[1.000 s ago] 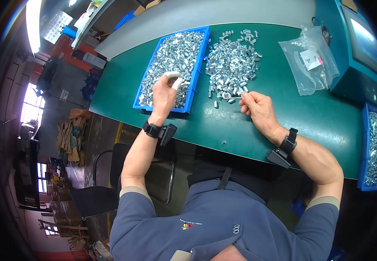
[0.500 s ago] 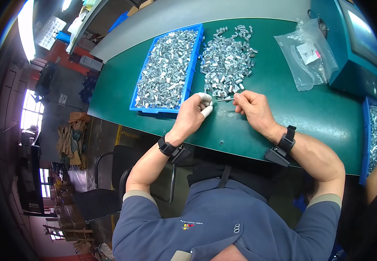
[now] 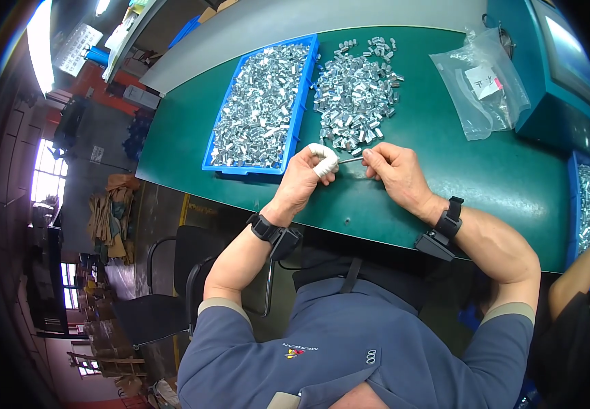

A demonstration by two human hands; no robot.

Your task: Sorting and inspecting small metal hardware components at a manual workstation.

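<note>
A thin metal rod (image 3: 351, 160) is pinched between the thumb and fingers of my right hand (image 3: 400, 178). It points left, and its far end meets the fingertips of my left hand (image 3: 298, 180). White wraps cover the thumb and a finger of that hand, which are closed in a pinch; whatever lies between them is hidden. Just beyond both hands, a loose pile of small silver metal pieces (image 3: 356, 95) is spread on the green table (image 3: 417, 88). Left of the pile stands a blue tray (image 3: 301, 102), filled with similar metal pieces (image 3: 257, 102).
A clear plastic bag (image 3: 469, 112) with a white label lies at the back right, beside a teal machine (image 3: 564, 75) with a screen. At the far right, another person's arm (image 3: 578, 276) reaches to a second blue tray (image 3: 573, 218) of metal pieces. A black chair (image 3: 152, 317) stands at left.
My left hand has turned and shifted slightly right, so its wrapped fingers now meet the rod's end. The other person's arm has come further into view at the right tray.
</note>
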